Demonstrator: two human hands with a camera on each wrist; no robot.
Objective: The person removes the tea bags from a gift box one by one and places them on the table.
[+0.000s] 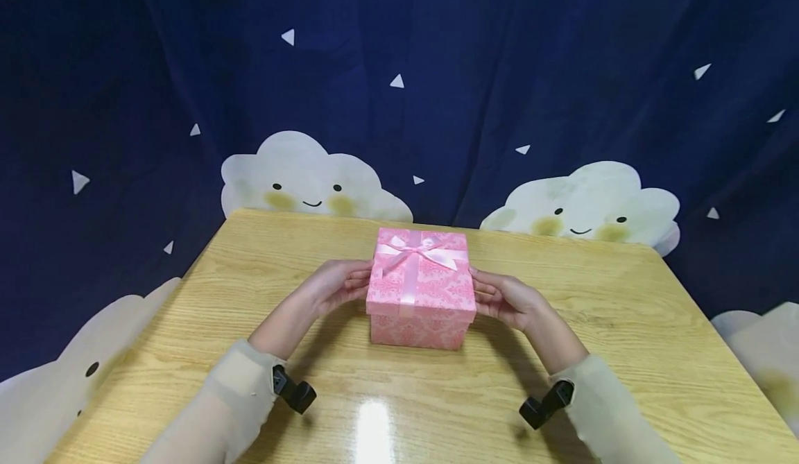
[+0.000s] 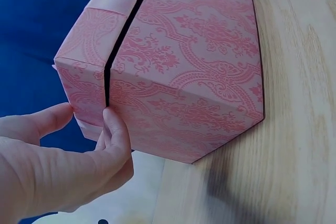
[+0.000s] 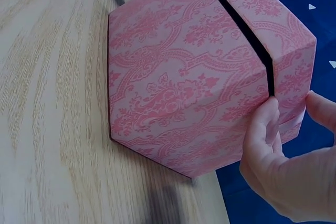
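Note:
A pink patterned gift box (image 1: 417,332) stands on the wooden table, its lid (image 1: 437,284) on top with a pale pink ribbon bow (image 1: 417,250). On the box's left side my left hand (image 1: 337,284) pinches the lid's edge, thumb near the top and fingertips (image 2: 114,121) under the rim. My right hand (image 1: 508,299) grips the opposite side the same way, its fingertips (image 3: 265,114) at the lid's lower edge. A dark gap shows between lid and box in both wrist views. What lies inside the box is hidden.
The light wooden table (image 1: 281,242) extends around the box, with a bright glare spot near its front. Behind it hangs a dark blue curtain (image 1: 349,103) with white triangles and smiling clouds (image 1: 587,200). Each wrist carries a small black camera (image 1: 293,389).

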